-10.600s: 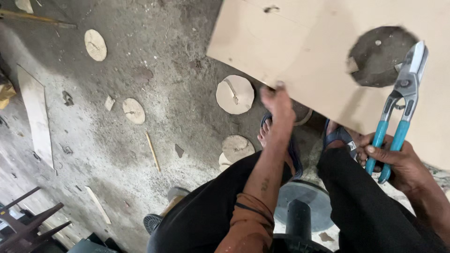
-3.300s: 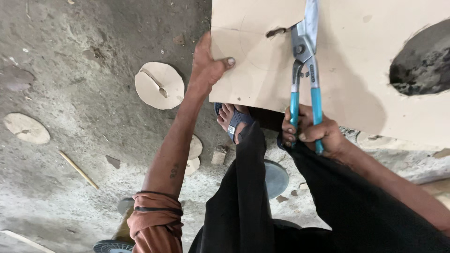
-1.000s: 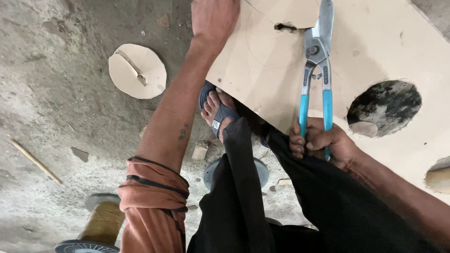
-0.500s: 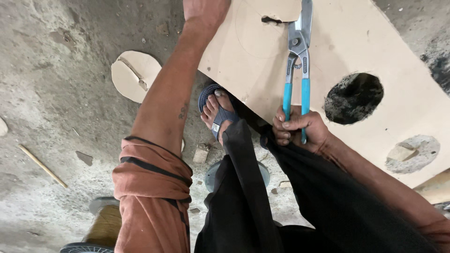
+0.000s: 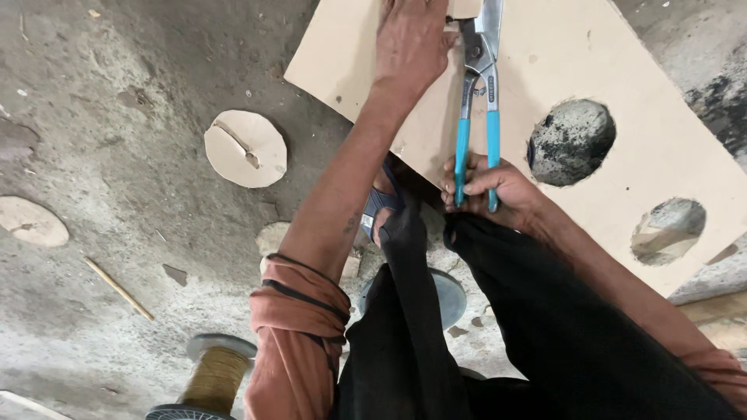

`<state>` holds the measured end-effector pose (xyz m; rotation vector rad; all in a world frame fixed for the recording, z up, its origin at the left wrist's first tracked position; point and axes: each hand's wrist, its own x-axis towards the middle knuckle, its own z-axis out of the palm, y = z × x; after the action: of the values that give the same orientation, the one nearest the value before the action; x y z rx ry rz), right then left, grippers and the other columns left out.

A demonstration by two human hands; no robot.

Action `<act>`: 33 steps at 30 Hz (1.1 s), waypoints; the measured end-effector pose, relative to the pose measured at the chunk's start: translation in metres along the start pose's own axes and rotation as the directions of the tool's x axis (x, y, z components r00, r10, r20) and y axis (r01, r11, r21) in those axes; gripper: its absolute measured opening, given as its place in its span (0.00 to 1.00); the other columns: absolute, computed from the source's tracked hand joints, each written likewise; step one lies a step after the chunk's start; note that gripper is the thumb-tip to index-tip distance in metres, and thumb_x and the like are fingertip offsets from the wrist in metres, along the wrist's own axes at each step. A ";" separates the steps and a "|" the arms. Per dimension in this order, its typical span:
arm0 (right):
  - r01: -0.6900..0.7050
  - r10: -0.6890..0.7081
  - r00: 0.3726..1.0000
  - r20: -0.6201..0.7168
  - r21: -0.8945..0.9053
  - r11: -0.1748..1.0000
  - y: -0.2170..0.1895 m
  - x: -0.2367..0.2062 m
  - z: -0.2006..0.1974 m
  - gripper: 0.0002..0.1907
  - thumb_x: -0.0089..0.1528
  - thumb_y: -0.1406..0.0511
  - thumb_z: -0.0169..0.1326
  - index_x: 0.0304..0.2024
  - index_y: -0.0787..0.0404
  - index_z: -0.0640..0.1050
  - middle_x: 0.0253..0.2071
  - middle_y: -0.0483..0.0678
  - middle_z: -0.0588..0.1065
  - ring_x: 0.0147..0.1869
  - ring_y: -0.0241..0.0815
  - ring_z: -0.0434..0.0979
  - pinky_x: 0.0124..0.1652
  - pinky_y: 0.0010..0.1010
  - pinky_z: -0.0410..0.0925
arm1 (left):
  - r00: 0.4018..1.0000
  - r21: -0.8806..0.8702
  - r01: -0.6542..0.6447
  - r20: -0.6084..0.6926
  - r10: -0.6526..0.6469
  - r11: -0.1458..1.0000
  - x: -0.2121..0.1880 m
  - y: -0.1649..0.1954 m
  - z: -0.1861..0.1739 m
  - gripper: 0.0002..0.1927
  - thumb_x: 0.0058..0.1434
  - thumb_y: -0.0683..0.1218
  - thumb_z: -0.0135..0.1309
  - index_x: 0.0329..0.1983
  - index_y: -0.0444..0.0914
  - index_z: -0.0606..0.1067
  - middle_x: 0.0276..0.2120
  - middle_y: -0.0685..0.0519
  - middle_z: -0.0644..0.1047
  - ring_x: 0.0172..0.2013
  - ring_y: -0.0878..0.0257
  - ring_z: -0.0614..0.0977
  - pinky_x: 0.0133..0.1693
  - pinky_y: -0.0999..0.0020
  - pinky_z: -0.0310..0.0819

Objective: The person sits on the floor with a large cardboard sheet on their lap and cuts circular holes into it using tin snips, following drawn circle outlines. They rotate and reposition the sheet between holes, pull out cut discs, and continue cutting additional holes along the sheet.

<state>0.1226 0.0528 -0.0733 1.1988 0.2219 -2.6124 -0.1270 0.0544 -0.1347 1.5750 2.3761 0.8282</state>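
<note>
A big beige cardboard sheet [image 5: 591,70] with two round holes cut in it lies over my knees and the concrete floor. My left hand [image 5: 411,37] presses flat on the sheet near its top edge, right beside the shear blades. My right hand [image 5: 486,183] grips the blue handles of metal shears [image 5: 478,85], whose blades bite into the sheet at the top of the view. The blade tips run out of frame.
A cut cardboard disc [image 5: 246,148] lies on the floor to the left, another disc [image 5: 31,222] at the far left. A thin stick [image 5: 118,288] and a spool of tan thread [image 5: 214,377] sit lower left. My sandalled foot [image 5: 381,210] is under the sheet's edge.
The view has shifted, so the sheet and both hands sit lower and more to the right. My left hand stays flat beside the shears; the shears stay in the cut.
</note>
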 end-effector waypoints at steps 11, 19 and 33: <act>-0.145 0.167 0.974 0.157 -0.137 0.980 -0.062 -0.021 -0.015 0.41 0.46 0.67 0.61 0.64 0.68 0.68 0.54 0.61 0.75 0.61 0.57 0.77 0.62 0.49 0.68 | 0.751 0.340 -0.628 0.500 0.431 0.700 0.048 -0.019 0.030 0.02 0.53 0.40 0.61 0.29 0.41 0.82 0.27 0.58 0.80 0.30 0.62 0.83 0.24 0.64 0.75; -0.071 0.082 0.995 0.053 -0.178 0.981 -0.064 -0.045 -0.010 0.39 0.49 0.65 0.59 0.63 0.71 0.70 0.48 0.63 0.77 0.50 0.57 0.80 0.56 0.48 0.71 | 0.680 0.240 -0.670 0.579 0.451 0.703 0.049 -0.020 0.050 0.04 0.50 0.41 0.61 0.30 0.39 0.82 0.29 0.56 0.81 0.32 0.61 0.84 0.23 0.64 0.78; -0.176 0.181 0.982 0.054 -0.081 0.981 -0.088 -0.017 -0.023 0.36 0.46 0.66 0.56 0.59 0.70 0.75 0.39 0.54 0.75 0.46 0.52 0.77 0.53 0.46 0.70 | 0.746 0.312 -0.654 0.412 0.523 0.689 0.055 -0.033 0.066 0.02 0.50 0.41 0.59 0.24 0.42 0.78 0.17 0.57 0.76 0.17 0.64 0.78 0.17 0.66 0.70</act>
<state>0.1243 0.1450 -0.0728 1.0599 0.1906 -2.4583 -0.1481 0.1166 -0.1982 2.5299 1.9062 0.0744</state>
